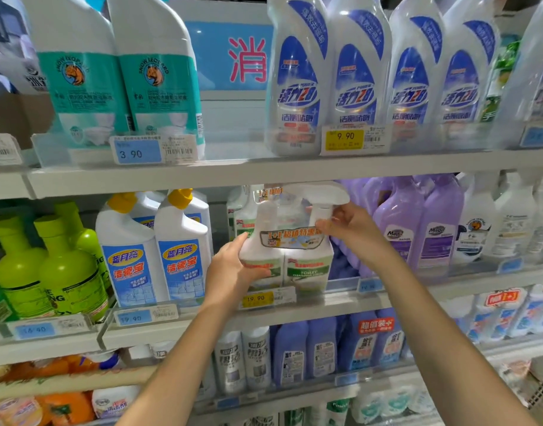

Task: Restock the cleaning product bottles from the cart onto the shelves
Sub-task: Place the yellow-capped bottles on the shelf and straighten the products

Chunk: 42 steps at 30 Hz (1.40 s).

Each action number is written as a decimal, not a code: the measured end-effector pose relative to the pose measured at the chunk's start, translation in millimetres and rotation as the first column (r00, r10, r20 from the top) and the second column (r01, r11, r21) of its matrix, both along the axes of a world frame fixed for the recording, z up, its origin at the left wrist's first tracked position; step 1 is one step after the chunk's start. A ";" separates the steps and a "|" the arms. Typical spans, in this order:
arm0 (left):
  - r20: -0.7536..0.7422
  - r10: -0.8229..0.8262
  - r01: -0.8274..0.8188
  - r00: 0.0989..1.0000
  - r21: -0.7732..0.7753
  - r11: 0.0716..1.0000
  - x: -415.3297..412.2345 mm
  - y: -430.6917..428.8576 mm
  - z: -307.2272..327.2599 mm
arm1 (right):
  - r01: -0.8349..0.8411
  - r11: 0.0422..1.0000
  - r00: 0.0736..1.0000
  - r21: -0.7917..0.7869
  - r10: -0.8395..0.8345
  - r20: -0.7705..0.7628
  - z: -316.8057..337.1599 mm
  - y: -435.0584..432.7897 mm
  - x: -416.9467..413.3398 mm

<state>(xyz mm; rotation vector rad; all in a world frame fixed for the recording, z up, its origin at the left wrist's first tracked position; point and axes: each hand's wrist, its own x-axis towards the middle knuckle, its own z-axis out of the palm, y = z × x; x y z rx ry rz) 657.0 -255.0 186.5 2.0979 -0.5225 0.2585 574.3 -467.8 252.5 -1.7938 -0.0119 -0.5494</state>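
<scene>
Left of left hand: blue-label bottles (184,265) upright on middle shelf (341,305). Left hand (233,272) wraps lower left side of twin-pack spray bottles (298,259). Twin-pack between both hands, at shelf front above yellow price tag (256,298); cannot tell if base seated. Right hand (353,229) curled round trigger neck of right bottle. Right of right hand: purple bottles (433,232). Step: setting pack into slot. Next likely: push back, square label forward, release both hands

left hand (233,272) grips low; right hand (353,229) is raised higher, fingers (324,225) curled in a pinch.
</scene>
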 end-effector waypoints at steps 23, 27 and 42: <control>-0.186 0.020 -0.016 0.982 0.027 1.000 -2.6 2.9 7.4 | 0.002 0.990 0.997 -0.142 -0.013 -0.078 -67.2 7.1 7.1; -0.200 0.031 -0.023 0.979 0.045 0.999 -4.3 0.3 10.3 | 0.026 0.985 0.998 -0.172 -0.035 -0.048 -68.9 8.5 7.0; -0.242 0.186 -0.192 0.952 -0.001 0.981 -12.9 -14.1 2.0 | 0.065 0.957 0.990 -0.282 -0.098 -0.106 -77.0 9.8 4.7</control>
